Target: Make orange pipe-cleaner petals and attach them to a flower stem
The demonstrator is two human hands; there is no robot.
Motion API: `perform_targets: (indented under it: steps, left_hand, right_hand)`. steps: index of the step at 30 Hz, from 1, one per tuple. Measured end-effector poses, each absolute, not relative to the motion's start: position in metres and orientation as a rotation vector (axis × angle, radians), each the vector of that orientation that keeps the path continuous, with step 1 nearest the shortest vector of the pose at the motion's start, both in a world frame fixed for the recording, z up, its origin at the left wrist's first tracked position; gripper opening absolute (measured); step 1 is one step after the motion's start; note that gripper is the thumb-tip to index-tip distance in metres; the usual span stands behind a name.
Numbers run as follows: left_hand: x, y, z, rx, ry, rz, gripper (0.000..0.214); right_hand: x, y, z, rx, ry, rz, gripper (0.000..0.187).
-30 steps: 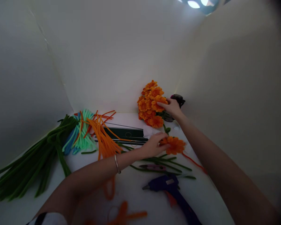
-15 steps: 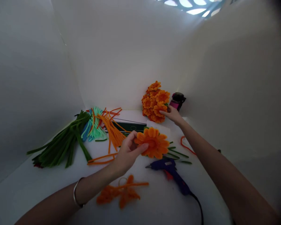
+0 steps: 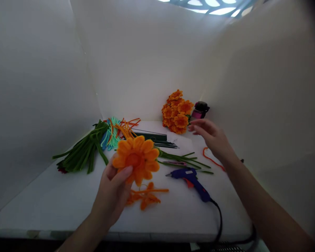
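Observation:
My left hand point(image 3: 114, 190) holds an orange pipe-cleaner flower point(image 3: 145, 159) by its petals, the thumb pressed near its darker orange centre. The flower faces me above the table. My right hand point(image 3: 212, 136) is raised at the right with nothing in it, fingers apart and slightly bent. Just beyond its fingertips stands a bunch of similar orange flowers point(image 3: 174, 112) against the back wall. Below the held flower lie loose orange pipe-cleaner petals point(image 3: 149, 197). A blue glue gun point(image 3: 190, 176) with a red trigger rests to the right of them.
Green pipe cleaners point(image 3: 81, 150) lie in a heap at the left, beside mint and blue ones point(image 3: 112, 134). Green stems point(image 3: 183, 158) lie mid-table. A red pipe cleaner point(image 3: 212, 161) is under my right forearm. A black-and-pink object point(image 3: 200, 110) stands at the back. The glue gun's cord point(image 3: 220, 217) crosses the front edge.
My left hand has brought the flower nearer to me and to the left. My right hand has drawn back from the flower bunch, its fingers now apart from it. The view has shifted.

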State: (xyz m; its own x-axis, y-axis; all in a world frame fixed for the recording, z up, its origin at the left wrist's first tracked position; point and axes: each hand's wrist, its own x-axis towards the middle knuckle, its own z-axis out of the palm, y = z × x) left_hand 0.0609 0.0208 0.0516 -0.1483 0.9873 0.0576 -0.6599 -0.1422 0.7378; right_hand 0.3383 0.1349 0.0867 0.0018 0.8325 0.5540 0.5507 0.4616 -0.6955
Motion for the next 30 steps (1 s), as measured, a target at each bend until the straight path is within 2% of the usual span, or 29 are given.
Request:
perform_targets:
  steps: [4, 5, 8, 10, 11, 13, 17, 27, 30]
  left_hand:
    - [0.046, -0.018, 0.035, 0.693, 0.67, 1.635, 0.026]
    - [0.046, -0.025, 0.031, 0.731, 0.66, 1.608, 0.028]
    - [0.058, -0.037, 0.026, 0.827, 0.615, 1.572, 0.034]
    - [0.071, -0.034, 0.028, 0.811, 0.622, 1.583, 0.04]
    - [0.077, -0.03, 0.029, 0.805, 0.613, 1.58, 0.046]
    - [0.088, -0.017, 0.031, 0.825, 0.561, 1.588, 0.05]
    - [0.099, 0.006, 0.027, 0.877, 0.532, 1.549, 0.056]
    - [0.1, 0.021, 0.026, 0.836, 0.58, 1.406, 0.042]
    - [0.102, 0.022, 0.024, 0.837, 0.607, 1.38, 0.04]
  right_hand:
    - [0.312, 0.048, 0.086, -0.963, -2.016, 0.352, 0.016]
    - [0.304, 0.028, 0.086, -0.919, -2.107, 0.325, 0.023]
    - [0.284, -0.014, 0.087, -0.835, -2.296, 0.276, 0.06]
    - [0.272, -0.023, 0.086, -0.799, -2.323, 0.275, 0.07]
    - [0.268, -0.021, 0.084, -0.843, -2.281, 0.272, 0.068]
    - [0.261, -0.008, 0.079, -0.888, -2.146, 0.271, 0.05]
    - [0.256, 0.025, 0.064, -0.908, -1.85, 0.513, 0.026]
    - [0.264, 0.05, 0.069, -0.861, -1.8, 0.738, 0.026]
    - [0.266, 0.049, 0.071, -0.926, -1.798, 0.744, 0.016]
